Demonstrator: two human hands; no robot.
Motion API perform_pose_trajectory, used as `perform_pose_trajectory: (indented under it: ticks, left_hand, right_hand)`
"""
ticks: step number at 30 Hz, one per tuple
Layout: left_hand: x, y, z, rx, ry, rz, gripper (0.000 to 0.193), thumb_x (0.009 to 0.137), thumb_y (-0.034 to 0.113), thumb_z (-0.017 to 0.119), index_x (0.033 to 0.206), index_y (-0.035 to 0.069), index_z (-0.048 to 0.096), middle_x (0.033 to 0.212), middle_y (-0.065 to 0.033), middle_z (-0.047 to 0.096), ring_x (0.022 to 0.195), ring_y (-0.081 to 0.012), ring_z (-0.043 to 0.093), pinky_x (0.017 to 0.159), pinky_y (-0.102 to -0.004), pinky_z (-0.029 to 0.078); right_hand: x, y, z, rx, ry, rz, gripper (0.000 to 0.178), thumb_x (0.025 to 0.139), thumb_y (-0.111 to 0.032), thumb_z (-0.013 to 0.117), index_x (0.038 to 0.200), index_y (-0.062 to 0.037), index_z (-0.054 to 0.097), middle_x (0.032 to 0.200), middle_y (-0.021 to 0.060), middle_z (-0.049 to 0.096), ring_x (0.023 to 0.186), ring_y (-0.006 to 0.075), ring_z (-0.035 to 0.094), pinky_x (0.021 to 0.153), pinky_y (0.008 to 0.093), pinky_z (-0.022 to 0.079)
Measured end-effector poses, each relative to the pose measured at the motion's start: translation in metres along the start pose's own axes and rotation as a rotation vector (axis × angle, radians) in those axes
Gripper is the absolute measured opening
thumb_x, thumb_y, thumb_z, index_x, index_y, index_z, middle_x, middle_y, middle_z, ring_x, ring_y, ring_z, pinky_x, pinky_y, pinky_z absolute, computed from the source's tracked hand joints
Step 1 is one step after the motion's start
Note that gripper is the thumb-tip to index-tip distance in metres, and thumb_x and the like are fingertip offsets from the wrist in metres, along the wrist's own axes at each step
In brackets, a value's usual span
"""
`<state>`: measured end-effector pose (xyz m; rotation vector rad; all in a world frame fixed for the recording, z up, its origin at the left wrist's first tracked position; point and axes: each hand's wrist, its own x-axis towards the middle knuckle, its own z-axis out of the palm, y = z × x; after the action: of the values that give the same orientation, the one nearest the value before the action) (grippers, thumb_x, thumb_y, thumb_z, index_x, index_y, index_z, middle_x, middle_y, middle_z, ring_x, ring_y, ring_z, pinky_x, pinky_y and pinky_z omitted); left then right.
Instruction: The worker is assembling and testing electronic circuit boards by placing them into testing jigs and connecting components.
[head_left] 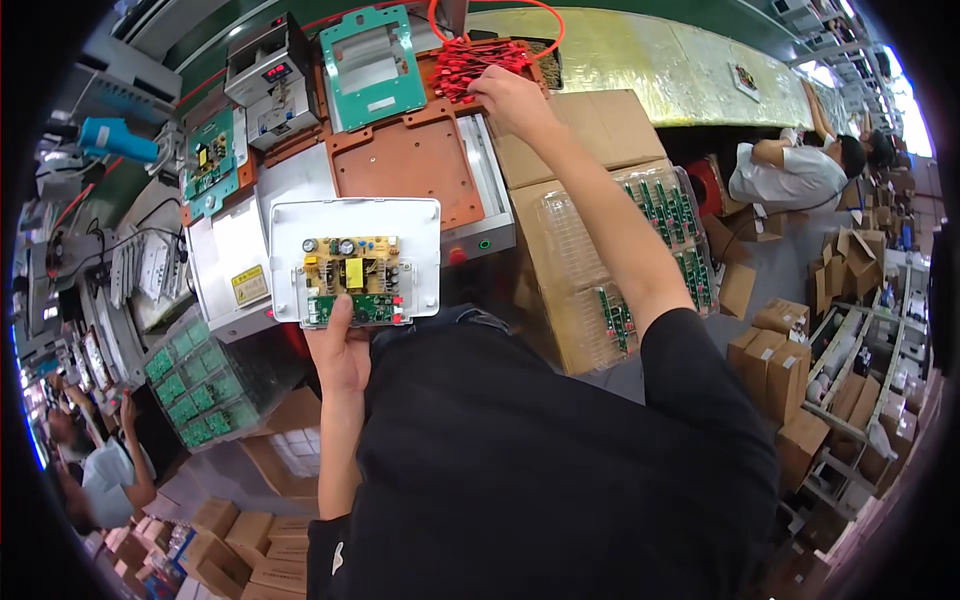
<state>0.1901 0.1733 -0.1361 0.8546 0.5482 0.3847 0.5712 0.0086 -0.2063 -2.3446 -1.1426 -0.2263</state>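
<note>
My left hand [341, 352] grips a white plastic housing [422, 232] by its near edge, thumb on top and the other fingers hidden beneath. Inside the open housing lie a tan circuit board [378, 250] with a yellow transformer and, nearer me, a narrow green circuit board [372, 310]. Ahead to the right, my right hand [512, 100] reaches to a pile of short red wires [468, 62]. Its fingers are bent together at the pile's near edge, apparently pinching a wire; the fingertips are partly hidden.
An orange-brown fixture plate [400, 170] lies before me, with a green frame [372, 75] behind it. At left stands a metal unit with a display [275, 90]. Clear trays of green boards [660, 215] rest on a carton at right. Co-workers sit at both sides.
</note>
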Motion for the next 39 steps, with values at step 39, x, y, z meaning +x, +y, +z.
perform_pose_trajectory:
  ticks: [39]
  left_hand:
    - [0.054, -0.01, 0.025, -0.234, 0.031, 0.142, 0.053, 0.091, 0.009, 0.068, 0.138, 0.005, 0.043, 0.123, -0.0081, 0.06, 0.106, -0.0201, 0.066, 0.079, -0.0377, 0.062]
  right_hand:
    - [0.093, 0.083, -0.062, 1.405, 0.382, 0.387, 0.037, 0.099, -0.005, 0.057, 0.135, -0.0012, 0.049, 0.103, 0.006, 0.061, 0.084, 0.0107, 0.057, 0.072, 0.0245, 0.048]
